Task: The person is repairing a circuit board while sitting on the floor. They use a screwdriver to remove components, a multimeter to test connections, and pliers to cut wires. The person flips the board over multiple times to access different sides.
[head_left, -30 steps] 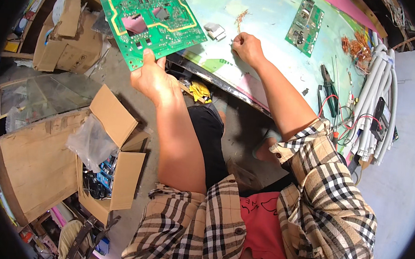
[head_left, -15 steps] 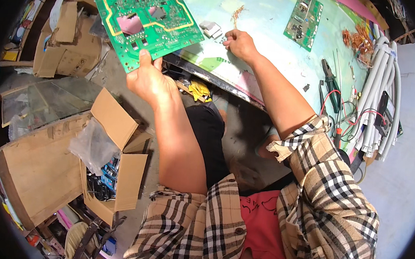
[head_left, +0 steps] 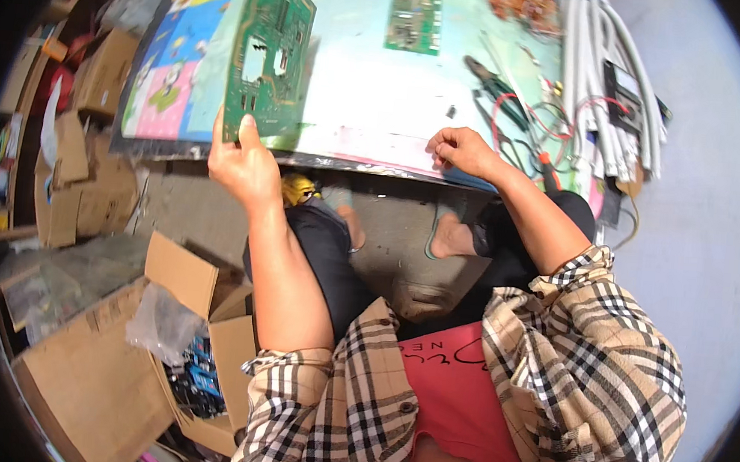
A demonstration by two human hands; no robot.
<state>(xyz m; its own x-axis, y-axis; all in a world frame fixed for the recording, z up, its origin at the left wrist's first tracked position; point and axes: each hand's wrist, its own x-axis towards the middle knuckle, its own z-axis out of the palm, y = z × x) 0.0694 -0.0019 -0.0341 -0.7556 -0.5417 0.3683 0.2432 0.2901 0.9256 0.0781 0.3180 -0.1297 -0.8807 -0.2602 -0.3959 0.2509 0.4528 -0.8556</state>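
Facing the surface [head_left: 354, 92], we hold the green circuit board [head_left: 270, 35] steeply tilted above its left part, left grip [head_left: 246, 169] pinching the near edge; our right grip [head_left: 468, 152] curls loosely near the pliers [head_left: 490, 81], contents unclear

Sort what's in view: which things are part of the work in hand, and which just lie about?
In hand:
green circuit board, gripped by the left hand
right hand, fingers curled by the table edge; any contents unclear

Lying about, untouched:
second circuit board
green-handled pliers
copper wire tangle
bundled grey tubes
red-handled screwdriver
open cardboard box
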